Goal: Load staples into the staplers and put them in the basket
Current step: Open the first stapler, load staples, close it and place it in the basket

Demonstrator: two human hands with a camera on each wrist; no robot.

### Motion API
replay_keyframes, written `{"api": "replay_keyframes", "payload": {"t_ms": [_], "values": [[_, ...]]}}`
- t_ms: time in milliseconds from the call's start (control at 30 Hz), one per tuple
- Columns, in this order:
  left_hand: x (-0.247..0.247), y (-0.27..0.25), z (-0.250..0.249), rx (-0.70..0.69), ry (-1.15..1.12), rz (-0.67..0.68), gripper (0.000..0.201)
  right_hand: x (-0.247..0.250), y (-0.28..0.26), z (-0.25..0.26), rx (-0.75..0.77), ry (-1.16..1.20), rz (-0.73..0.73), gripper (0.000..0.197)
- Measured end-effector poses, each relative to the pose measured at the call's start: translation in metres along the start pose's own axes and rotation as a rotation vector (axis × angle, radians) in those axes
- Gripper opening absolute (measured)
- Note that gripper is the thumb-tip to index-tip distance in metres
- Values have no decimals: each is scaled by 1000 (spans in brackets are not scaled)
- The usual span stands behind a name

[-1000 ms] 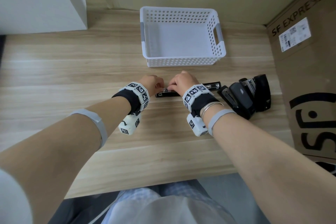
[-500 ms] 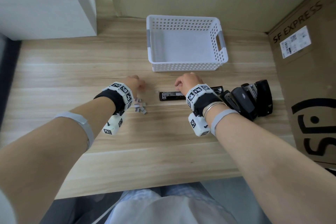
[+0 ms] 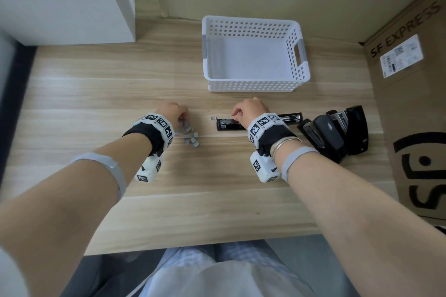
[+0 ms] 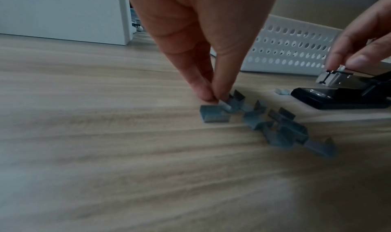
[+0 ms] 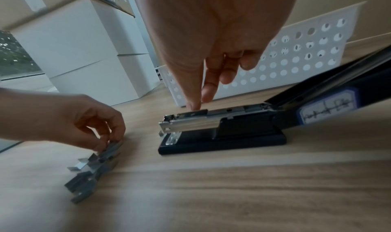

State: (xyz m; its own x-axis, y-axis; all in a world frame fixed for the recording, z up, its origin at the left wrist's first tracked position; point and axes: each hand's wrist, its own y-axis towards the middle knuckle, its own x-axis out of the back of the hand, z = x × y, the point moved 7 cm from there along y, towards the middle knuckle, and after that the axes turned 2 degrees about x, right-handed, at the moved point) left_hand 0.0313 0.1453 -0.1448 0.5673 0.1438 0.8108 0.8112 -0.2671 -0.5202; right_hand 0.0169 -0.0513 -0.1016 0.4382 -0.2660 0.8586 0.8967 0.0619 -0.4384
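At the far middle of the bench (image 3: 96, 200) stands the white basket (image 3: 255, 85), rigid, perforated and with nothing in it, its open top free to drop into from the near side. Right of centre, a heap of black staplers (image 3: 337, 132) lies close against a cardboard box (image 3: 410, 128), leaving little room there. The opened stapler (image 3: 226, 125), probably dense and stiff, is best held by its base; the right hand (image 3: 248, 111) touches fingertips to its metal magazine, pinching nothing I can make out. Left of it, the staple strips (image 3: 190, 136) look light, brittle and slippery; the left hand (image 4: 203, 54) pinches one by its sides between thumb and finger.
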Motion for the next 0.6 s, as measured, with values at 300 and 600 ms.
{"api": "replay_keyframes", "payload": {"t_ms": [300, 600], "values": [[20, 2, -38, -83, -259, -72, 21, 3, 6, 9, 85, 74, -28, 22], [12, 11, -83, -64, -500, 78, 40, 4, 3, 30, 256, 39, 28, 22]]}}
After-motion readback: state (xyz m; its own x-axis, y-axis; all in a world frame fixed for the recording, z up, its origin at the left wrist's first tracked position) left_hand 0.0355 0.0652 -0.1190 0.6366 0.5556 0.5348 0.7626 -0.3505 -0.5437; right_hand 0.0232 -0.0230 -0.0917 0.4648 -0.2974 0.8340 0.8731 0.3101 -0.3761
